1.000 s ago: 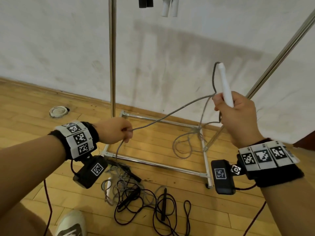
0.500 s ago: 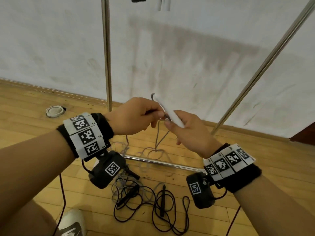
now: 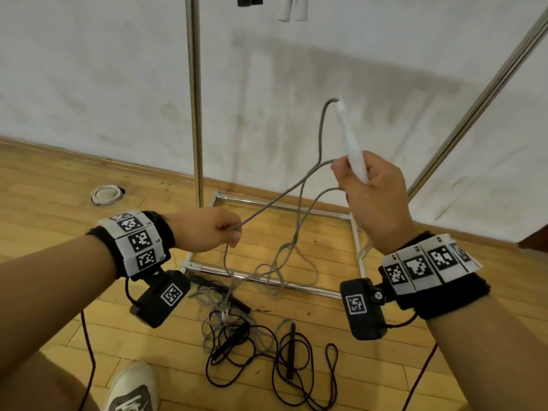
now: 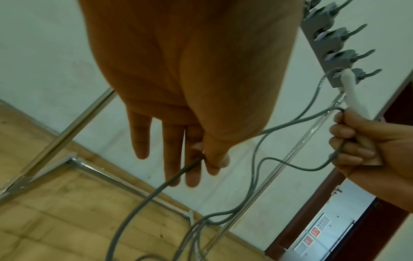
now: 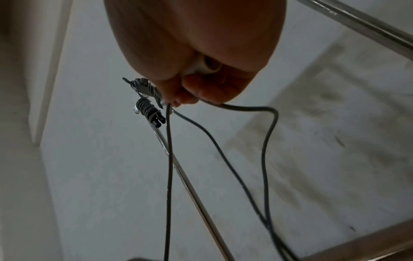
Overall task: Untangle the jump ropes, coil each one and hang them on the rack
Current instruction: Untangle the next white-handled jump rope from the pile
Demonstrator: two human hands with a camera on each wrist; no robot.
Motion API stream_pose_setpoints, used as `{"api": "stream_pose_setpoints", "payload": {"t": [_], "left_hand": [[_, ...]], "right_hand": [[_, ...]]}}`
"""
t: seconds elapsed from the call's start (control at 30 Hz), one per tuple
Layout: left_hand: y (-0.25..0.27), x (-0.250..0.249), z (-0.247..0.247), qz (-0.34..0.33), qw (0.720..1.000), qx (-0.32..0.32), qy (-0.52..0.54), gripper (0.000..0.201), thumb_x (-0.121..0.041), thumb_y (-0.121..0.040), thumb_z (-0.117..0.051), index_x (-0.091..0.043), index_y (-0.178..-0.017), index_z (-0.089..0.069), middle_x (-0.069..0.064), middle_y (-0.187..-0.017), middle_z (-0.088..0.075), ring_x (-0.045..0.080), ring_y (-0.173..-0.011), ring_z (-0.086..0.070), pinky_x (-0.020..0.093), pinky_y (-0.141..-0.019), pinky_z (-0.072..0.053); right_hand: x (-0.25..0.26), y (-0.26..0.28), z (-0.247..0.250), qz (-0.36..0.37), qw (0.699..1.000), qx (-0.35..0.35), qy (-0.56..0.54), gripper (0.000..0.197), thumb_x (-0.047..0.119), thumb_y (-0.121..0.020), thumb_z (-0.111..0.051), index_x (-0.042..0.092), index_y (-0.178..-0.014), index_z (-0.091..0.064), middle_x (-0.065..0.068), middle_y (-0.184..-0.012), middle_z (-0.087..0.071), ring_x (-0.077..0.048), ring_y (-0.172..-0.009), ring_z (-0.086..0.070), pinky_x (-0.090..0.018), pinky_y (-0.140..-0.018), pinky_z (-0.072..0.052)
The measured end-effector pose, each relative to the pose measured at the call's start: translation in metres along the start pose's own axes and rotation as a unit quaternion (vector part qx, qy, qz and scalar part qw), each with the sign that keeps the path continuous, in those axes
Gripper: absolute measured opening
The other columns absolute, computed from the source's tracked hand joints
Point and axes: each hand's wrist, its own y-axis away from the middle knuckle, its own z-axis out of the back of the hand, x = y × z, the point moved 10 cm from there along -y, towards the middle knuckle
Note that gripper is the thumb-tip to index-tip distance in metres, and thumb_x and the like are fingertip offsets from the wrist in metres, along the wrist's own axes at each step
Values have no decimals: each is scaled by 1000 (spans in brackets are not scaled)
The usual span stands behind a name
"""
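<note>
My right hand (image 3: 367,185) grips the white handle (image 3: 351,143) of a grey jump rope (image 3: 284,194) and some gathered loops of its cord, raised in front of the wall. My left hand (image 3: 216,229) pinches the same grey cord lower and to the left, thumb against fingers (image 4: 201,159). The cord (image 4: 143,204) runs from that pinch down to the floor. From the right hand (image 4: 357,141) loops of it hang over the rack's base (image 3: 278,280). A tangled black jump rope (image 3: 267,348) lies on the wooden floor below my hands. In the right wrist view the handle's end (image 5: 201,68) shows inside the fist.
The metal rack's left upright (image 3: 194,99) and slanted right pole (image 3: 480,99) stand against the white wall. Black handles (image 3: 249,0) and white handles (image 3: 292,7) hang at the top. A row of grey hooks (image 4: 330,42) is on the rack. My shoe (image 3: 133,390) is at the bottom left.
The hands, close together half a second ago, have drawn apart. The right hand rose up and right with the white handle; the left slid down and left along the grey cord.
</note>
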Motion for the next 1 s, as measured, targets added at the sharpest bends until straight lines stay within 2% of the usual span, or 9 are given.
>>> {"api": "stream_pose_setpoints", "payload": {"t": [0.17,0.27,0.37,0.5,0.6,0.73,0.8,0.9,1.0], "left_hand": [[-2,22,-21,41,998,40,-2,18,-28,-104,-44,-24,-89,-55,-8,-94,-69,11,-87,-63,24,-74,-46],[-5,34,-23,71,997,38,-15,23,-25,-104,-44,-18,-87,-59,-2,-84,-70,10,-75,-62,22,-69,-44],[-7,28,-11,60,998,1,0,26,-29,-104,-44,-24,-88,-64,-4,-71,-67,1,-62,-62,18,-63,-45],[-9,-7,9,0,998,-60,7,25,-35,-104,-43,-35,-91,-64,-10,-63,-57,-1,-51,-53,12,-50,-41],[-6,-39,22,-53,994,-86,47,24,-36,-103,-45,-36,-91,-66,-19,-59,-56,1,-50,-49,14,-50,-41],[0,-68,35,-97,983,-111,112,24,-35,-102,-48,-28,-94,-69,-11,-59,-55,8,-54,-52,25,-54,-46],[2,-76,41,-108,978,-129,124,23,-31,-102,-49,-25,-94,-70,-9,-58,-57,6,-51,-52,21,-52,-45],[4,-77,47,-108,977,-140,121,19,-32,-100,-54,-25,-92,-70,-10,-59,-60,4,-52,-53,17,-52,-45],[7,-65,42,-93,989,-102,53,7,-36,-93,-65,-31,-89,-68,-6,-73,-65,9,-63,-59,22,-59,-48]], "right_hand": [[-3,-8,30,-14,998,-58,-32,17,38,-91,-64,33,-74,-64,13,-58,-51,-13,-55,-44,-29,-52,-39],[-17,-13,52,-46,993,-104,-35,11,34,-88,-65,29,-80,-69,7,-64,-56,-14,-57,-47,-33,-55,-44],[-31,-11,57,-75,992,-100,-14,8,28,-87,-67,28,-93,-73,8,-74,-61,-15,-62,-53,-37,-63,-51],[-42,1,29,-103,994,-9,-18,6,23,-90,-68,28,-91,-73,8,-72,-59,-12,-57,-50,-32,-55,-50],[-42,18,-7,-111,989,94,-28,10,23,-91,-67,31,-92,-73,12,-72,-64,-2,-50,-51,-26,-48,-50],[-31,45,-54,-85,972,217,-24,18,26,-93,-66,29,-110,-71,20,-69,-63,-1,-55,-57,-23,-47,-50],[-25,54,-69,-77,962,258,-35,17,25,-94,-64,29,-110,-71,17,-76,-69,-3,-64,-63,-23,-47,-50],[-20,55,-76,-69,960,270,-9,11,28,-94,-63,20,-96,-70,9,-66,-66,-6,-56,-58,-26,-47,-45],[-21,36,-58,-68,978,193,31,22,33,-92,-65,13,-82,-66,5,-60,-53,-5,-49,-44,-25,-49,-38]]}}
